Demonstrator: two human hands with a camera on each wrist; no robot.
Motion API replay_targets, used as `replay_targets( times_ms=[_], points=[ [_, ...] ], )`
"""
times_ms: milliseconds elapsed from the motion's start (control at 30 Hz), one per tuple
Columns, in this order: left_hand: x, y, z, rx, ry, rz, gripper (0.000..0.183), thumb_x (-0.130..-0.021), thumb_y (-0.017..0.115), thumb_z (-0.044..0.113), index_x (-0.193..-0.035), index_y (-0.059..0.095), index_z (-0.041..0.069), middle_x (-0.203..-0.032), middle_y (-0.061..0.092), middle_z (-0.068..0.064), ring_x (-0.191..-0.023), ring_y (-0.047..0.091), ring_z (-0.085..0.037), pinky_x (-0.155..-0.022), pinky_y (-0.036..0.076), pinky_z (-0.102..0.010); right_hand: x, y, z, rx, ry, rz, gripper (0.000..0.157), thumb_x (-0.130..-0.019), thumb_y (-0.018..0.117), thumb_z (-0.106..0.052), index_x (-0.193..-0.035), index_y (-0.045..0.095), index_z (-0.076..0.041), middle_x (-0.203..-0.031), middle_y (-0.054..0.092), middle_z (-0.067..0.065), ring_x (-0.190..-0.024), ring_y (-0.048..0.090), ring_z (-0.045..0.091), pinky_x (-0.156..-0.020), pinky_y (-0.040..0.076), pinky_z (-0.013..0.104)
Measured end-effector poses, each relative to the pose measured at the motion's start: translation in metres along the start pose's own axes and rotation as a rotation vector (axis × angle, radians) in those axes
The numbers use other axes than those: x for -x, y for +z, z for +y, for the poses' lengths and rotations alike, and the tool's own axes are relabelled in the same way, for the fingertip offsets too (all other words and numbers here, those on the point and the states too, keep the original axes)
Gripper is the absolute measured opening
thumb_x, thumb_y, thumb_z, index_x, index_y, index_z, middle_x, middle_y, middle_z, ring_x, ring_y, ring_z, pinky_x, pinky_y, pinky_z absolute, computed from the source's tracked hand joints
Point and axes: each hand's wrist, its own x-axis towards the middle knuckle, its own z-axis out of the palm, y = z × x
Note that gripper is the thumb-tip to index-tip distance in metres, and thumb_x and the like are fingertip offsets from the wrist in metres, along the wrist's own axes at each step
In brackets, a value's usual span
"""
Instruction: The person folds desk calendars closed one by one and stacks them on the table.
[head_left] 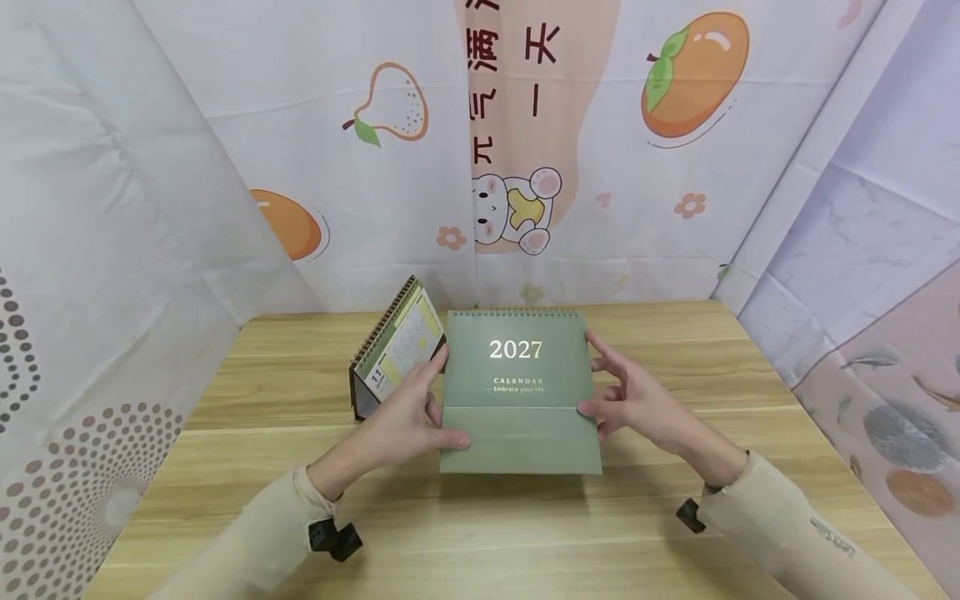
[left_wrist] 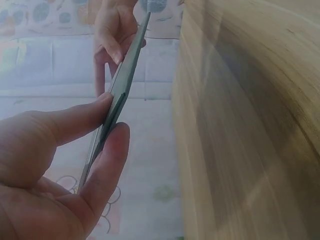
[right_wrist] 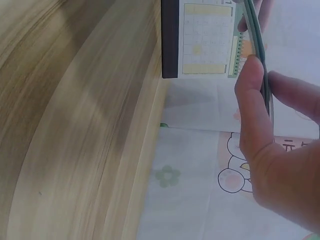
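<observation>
A green 2027 desk calendar [head_left: 519, 367], spiral-bound along its top edge, is held up off the table between both hands, folded nearly flat with its cover facing me. My left hand [head_left: 397, 425] pinches its left edge, thumb on the front and fingers behind, as the left wrist view shows with the calendar [left_wrist: 122, 85] edge-on. On the opposite edge, my right hand [head_left: 637, 400] grips with the thumb in front. The right wrist view has that hand [right_wrist: 272, 145] holding the thin stacked edge of boards.
Another desk calendar [head_left: 405, 342], open to a month page, stands tented on the wooden table [head_left: 300, 375] just left of the green one. Behind the table hangs a white curtain [head_left: 315, 167] with fruit prints.
</observation>
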Motion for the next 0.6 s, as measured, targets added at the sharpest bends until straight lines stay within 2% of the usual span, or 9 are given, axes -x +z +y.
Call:
replay_targets(
  times_ms=[233,433,600],
  points=[
    [-0.003,0.002,-0.006,0.009,0.029,-0.009,0.116,-0.08,0.088,0.013,-0.163,0.007,0.009,-0.136,0.04,-0.019,-0.079,0.059,-0.017,-0.061,0.054,-0.027,-0.004,-0.001,0.003,0.035,0.015,0.036,0.105,-0.088,0.075,0.004,-0.165,0.008,-0.025,-0.151,0.033,0.024,-0.075,0.064,0.017,-0.063,0.06,0.048],
    [-0.005,0.004,-0.013,0.022,0.066,-0.035,0.112,-0.084,0.085,0.008,-0.162,0.005,0.003,-0.119,0.046,-0.018,-0.073,0.061,-0.015,-0.059,0.053,-0.025,-0.006,-0.003,0.007,0.063,0.026,0.035,0.103,-0.09,0.075,0.001,-0.165,0.007,-0.022,-0.154,0.028,0.026,-0.077,0.064,0.017,-0.064,0.06,0.045],
    [-0.007,0.006,-0.019,0.016,0.077,-0.04,0.111,-0.084,0.084,0.006,-0.161,0.005,0.001,-0.118,0.047,-0.019,-0.073,0.061,-0.014,-0.059,0.054,-0.026,-0.008,-0.005,0.01,0.088,0.04,0.028,0.102,-0.091,0.074,-0.002,-0.165,0.006,-0.021,-0.155,0.026,0.027,-0.079,0.065,0.019,-0.067,0.06,0.049]
  ],
)
